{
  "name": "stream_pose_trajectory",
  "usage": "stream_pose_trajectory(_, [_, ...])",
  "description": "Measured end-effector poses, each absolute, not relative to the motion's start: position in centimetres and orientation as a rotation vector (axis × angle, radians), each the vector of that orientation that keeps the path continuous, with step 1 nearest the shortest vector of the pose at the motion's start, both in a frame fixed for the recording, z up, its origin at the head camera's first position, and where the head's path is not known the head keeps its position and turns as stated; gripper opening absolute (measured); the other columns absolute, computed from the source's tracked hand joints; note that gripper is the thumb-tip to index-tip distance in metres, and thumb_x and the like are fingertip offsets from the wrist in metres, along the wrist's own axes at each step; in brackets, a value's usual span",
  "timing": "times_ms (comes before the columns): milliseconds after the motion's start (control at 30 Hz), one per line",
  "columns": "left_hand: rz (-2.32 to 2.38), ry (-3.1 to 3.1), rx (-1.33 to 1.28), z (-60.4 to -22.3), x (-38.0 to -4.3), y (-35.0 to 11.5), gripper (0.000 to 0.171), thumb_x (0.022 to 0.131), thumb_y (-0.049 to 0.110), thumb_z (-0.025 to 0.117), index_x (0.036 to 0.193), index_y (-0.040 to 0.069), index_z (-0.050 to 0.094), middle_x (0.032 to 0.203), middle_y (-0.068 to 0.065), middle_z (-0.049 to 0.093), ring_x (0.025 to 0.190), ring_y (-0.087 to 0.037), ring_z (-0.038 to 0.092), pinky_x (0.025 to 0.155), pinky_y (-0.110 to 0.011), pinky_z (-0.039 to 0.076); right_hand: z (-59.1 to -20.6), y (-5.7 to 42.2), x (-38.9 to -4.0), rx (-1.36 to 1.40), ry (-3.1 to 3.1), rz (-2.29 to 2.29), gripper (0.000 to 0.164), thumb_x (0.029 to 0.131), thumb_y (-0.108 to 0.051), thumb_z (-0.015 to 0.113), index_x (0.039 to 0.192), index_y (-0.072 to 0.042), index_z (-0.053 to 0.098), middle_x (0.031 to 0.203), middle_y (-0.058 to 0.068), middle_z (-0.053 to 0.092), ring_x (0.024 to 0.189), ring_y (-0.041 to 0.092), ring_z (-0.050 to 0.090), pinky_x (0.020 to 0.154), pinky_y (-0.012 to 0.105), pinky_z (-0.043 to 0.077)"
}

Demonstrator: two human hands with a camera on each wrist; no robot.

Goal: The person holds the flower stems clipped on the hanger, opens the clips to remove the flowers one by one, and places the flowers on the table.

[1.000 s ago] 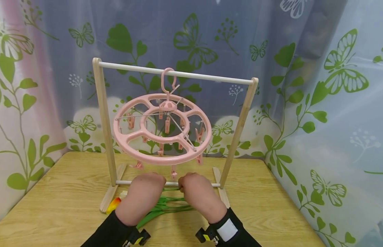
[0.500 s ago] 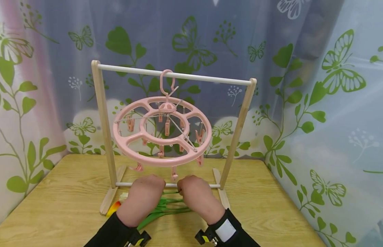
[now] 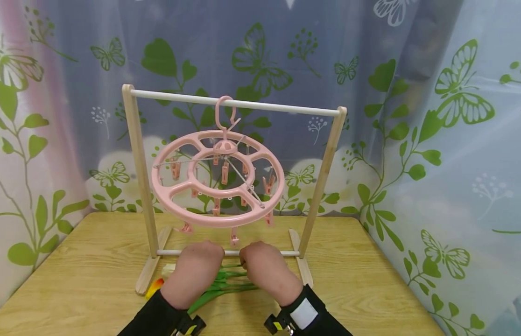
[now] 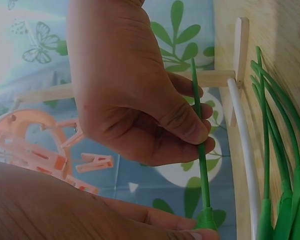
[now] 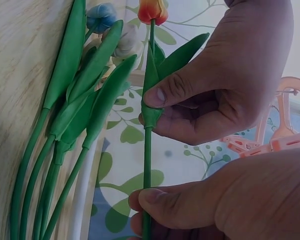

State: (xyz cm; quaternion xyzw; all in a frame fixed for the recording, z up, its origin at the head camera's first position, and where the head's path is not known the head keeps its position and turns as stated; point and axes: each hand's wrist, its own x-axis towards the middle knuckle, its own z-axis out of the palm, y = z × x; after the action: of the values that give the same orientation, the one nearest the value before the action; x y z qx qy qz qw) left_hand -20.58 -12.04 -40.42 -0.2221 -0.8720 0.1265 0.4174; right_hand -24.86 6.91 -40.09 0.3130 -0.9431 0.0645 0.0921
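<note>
Between both hands is an artificial tulip (image 5: 153,12) with a red-orange bloom. My left hand (image 3: 196,270) pinches it where the leaves join the stem, as the right wrist view shows. Farther down, the thumb and fingers of my right hand (image 3: 266,269) pinch the bare green stem (image 4: 203,175). In the head view the backs of the hands hide most of this flower. More artificial tulips (image 5: 65,120) lie on the table beneath, with a blue bloom (image 5: 101,17) and a white bloom (image 5: 127,41) among them. An orange-yellow bloom (image 3: 154,288) shows by my left wrist.
Just beyond the hands stands a wooden rack (image 3: 325,186) with a white top rod (image 3: 277,107) and a white lower bar. A round pink clip hanger (image 3: 227,221) hangs from the rod, several clips dangling. Patterned curtains (image 3: 437,186) enclose the wooden table (image 3: 75,275).
The head view has shifted slightly. Both hands sit a little lower against the rack's bottom bar and keep the same grasp on the tulip. The hanger stays on the rod.
</note>
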Motion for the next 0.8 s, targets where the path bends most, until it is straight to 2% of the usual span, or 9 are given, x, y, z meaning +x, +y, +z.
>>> stream_pose_trajectory(100, [0.331, -2.208, -0.557, -40.6, -20.6, -12.0, 0.064, 0.089, 0.008, 0.088, 0.06, 0.022, 0.032, 0.066, 0.004, 0.012, 0.049, -0.01, 0.03, 0.062, -0.028, 0.008, -40.3, 6.9, -24.9, 0.941, -2.796, 0.193, 0.042, 0.096, 0.006, 0.069, 0.066, -0.019, 0.054, 0.061, -0.01, 0.034, 0.058, 0.007, 0.03, 0.056, 0.022, 0.029])
stream_pose_trajectory(200, [0.35, -2.188, -0.579, -41.0, -20.7, -12.2, 0.062, 0.088, 0.01, 0.089, 0.062, 0.021, 0.035, 0.066, 0.003, 0.013, 0.05, -0.01, 0.031, 0.063, -0.028, 0.01, -40.5, 6.9, -25.0, 0.942, -2.778, 0.169, 0.038, 0.095, 0.004, 0.072, 0.067, -0.019, 0.06, 0.06, -0.01, 0.043, 0.058, 0.005, 0.035, 0.055, 0.021, 0.033])
stream_pose_trajectory(333, [0.337, -2.246, -0.639, -41.4, -20.6, -12.6, 0.048, 0.09, 0.009, 0.088, 0.068, 0.018, 0.046, 0.063, 0.002, 0.023, 0.054, -0.012, 0.033, 0.063, -0.028, 0.018, -41.0, 6.7, -25.2, 0.935, -2.759, 0.126, 0.03, 0.095, 0.0, 0.074, 0.071, -0.018, 0.069, 0.064, -0.01, 0.059, 0.059, 0.003, 0.047, 0.056, 0.02, 0.041])
stream_pose_trajectory(400, [0.247, -2.426, -0.668, -41.3, -20.7, -12.5, 0.041, 0.094, 0.004, 0.083, 0.072, 0.016, 0.051, 0.062, 0.001, 0.029, 0.056, -0.013, 0.035, 0.064, -0.028, 0.023, -41.2, 6.6, -25.2, 0.928, -2.768, 0.106, 0.029, 0.095, -0.002, 0.075, 0.072, -0.018, 0.071, 0.065, -0.01, 0.062, 0.059, 0.003, 0.05, 0.056, 0.02, 0.043])
stream_pose_trajectory(567, [-0.112, -2.955, -0.55, -40.1, -21.3, -11.8, 0.033, 0.101, -0.005, 0.07, 0.076, 0.011, 0.056, 0.064, -0.004, 0.042, 0.059, -0.016, 0.041, 0.066, -0.032, 0.032, -41.6, 6.4, -25.4, 0.894, -2.807, 0.07, 0.034, 0.097, -0.004, 0.075, 0.068, -0.019, 0.065, 0.062, -0.01, 0.055, 0.057, 0.003, 0.047, 0.052, 0.021, 0.039])
stream_pose_trajectory(700, [-0.234, -3.108, -0.457, -39.8, -22.0, -11.5, 0.032, 0.102, -0.005, 0.068, 0.076, 0.011, 0.058, 0.065, -0.007, 0.048, 0.06, -0.019, 0.047, 0.066, -0.035, 0.035, -41.6, 6.3, -25.4, 0.873, -2.82, 0.058, 0.034, 0.098, -0.006, 0.075, 0.068, -0.019, 0.065, 0.062, -0.01, 0.054, 0.057, 0.003, 0.046, 0.051, 0.022, 0.037])
stream_pose_trajectory(800, [-0.236, -3.135, -0.447, -40.0, -22.3, -11.4, 0.033, 0.103, -0.003, 0.068, 0.076, 0.012, 0.059, 0.064, -0.007, 0.048, 0.059, -0.019, 0.049, 0.066, -0.035, 0.035, -41.7, 6.3, -25.5, 0.878, -2.836, 0.082, 0.033, 0.099, -0.007, 0.074, 0.069, -0.019, 0.066, 0.063, -0.01, 0.054, 0.057, 0.004, 0.045, 0.052, 0.022, 0.037])
